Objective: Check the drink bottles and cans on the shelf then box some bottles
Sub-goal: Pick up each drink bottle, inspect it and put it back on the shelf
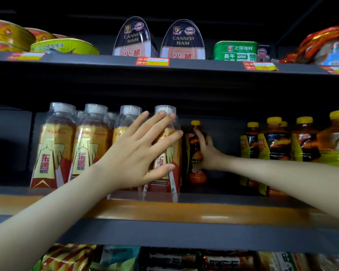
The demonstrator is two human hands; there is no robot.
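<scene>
A row of gold-and-red labelled drink bottles with clear caps stands on the middle shelf. My left hand lies flat with spread fingers against the rightmost bottle of that row. Just to the right, a small dark bottle with a yellow cap stands alone deeper in the shelf. My right hand is wrapped around it, thumb on its front. Further right is a group of similar dark bottles with yellow caps.
The upper shelf holds canned ham tins, round tins, a green tin and a red-wrapped package. Snack packets fill the shelf below. A gap lies between the lone dark bottle and the right group.
</scene>
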